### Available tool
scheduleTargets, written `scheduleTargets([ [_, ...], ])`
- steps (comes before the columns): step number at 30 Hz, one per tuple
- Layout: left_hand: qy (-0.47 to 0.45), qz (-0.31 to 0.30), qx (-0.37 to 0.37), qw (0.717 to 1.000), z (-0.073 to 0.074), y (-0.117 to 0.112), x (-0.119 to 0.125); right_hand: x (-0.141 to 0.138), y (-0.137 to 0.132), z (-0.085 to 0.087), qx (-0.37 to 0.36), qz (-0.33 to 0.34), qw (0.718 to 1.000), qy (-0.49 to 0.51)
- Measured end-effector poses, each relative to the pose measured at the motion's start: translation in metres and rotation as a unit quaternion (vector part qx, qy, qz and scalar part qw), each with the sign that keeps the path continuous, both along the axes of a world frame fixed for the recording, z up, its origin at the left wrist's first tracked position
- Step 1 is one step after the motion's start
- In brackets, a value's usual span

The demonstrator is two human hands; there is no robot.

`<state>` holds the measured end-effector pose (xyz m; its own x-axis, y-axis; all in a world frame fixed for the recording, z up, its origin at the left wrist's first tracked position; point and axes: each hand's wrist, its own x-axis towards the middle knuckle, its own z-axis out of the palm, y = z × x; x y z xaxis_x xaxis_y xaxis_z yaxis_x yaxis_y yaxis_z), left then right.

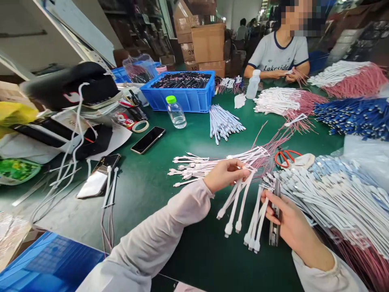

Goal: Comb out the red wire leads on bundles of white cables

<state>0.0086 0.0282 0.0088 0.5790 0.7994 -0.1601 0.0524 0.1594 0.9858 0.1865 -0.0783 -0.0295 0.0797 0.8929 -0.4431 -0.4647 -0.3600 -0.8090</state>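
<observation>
On the green mat (146, 198): white leads (209, 166) lie fanned out with their plug ends loose, and pink wires run up and away from the hands.
Left hand (226, 175): closed in a firm pinch on a bunch of the leads, its plugs hanging below.
Right hand (293, 221): curled round a metal bar (275, 215), with more leads gathered against it.
Looks done: a white-and-pink bundle (288, 101), a pink-tailed bundle (349, 81) and a blue pile (352, 117) lie neatly aligned at the far side; a small loose bundle (225, 123) sits mid-mat.
Looks left: a big heap (334, 194) of pale leads spills in at the right, seemingly far more than the hands hold.
Crate: a blue crate (179, 101) at the far edge is packed with black parts (182, 80), too small to name.
Other containers: a green-capped bottle (175, 113) stands near the crate, with a clear bag (138, 69) behind it; cardboard boxes (203, 44) are stacked beyond.
Across the bench: a co-worker (276, 56) holds pink-wired leads (293, 75) in both hands.
Nearby: red scissors (287, 158) lie just past the leads, near a phone (148, 140) and a tape roll (140, 126).
</observation>
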Motion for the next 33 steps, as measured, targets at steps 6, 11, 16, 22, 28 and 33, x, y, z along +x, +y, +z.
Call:
scheduleTargets([
  [6,-0.029,0.031,-0.077,0.996,-0.032,-0.019,0.019,0.0,-0.001,-0.001,0.013,-0.017,1.0,0.005],
  [11,-0.057,0.053,-0.119,0.99,-0.035,-0.022,0.021,0.001,-0.001,-0.001,0.018,-0.026,0.999,-0.005],
  [16,-0.065,0.048,-0.146,0.986,-0.043,-0.028,0.024,0.0,0.001,-0.003,0.033,-0.025,0.999,-0.027],
  [22,-0.079,0.037,-0.167,0.982,-0.046,-0.037,0.029,-0.002,0.002,-0.003,0.034,-0.045,0.998,-0.025],
  [28,-0.18,0.008,-0.298,0.938,-0.04,-0.031,0.021,-0.002,0.001,-0.001,0.038,-0.054,0.997,-0.038],
  [33,-0.201,-0.088,-0.313,0.924,-0.033,-0.029,0.012,-0.002,0.002,0.002,0.026,-0.063,0.997,-0.034],
])
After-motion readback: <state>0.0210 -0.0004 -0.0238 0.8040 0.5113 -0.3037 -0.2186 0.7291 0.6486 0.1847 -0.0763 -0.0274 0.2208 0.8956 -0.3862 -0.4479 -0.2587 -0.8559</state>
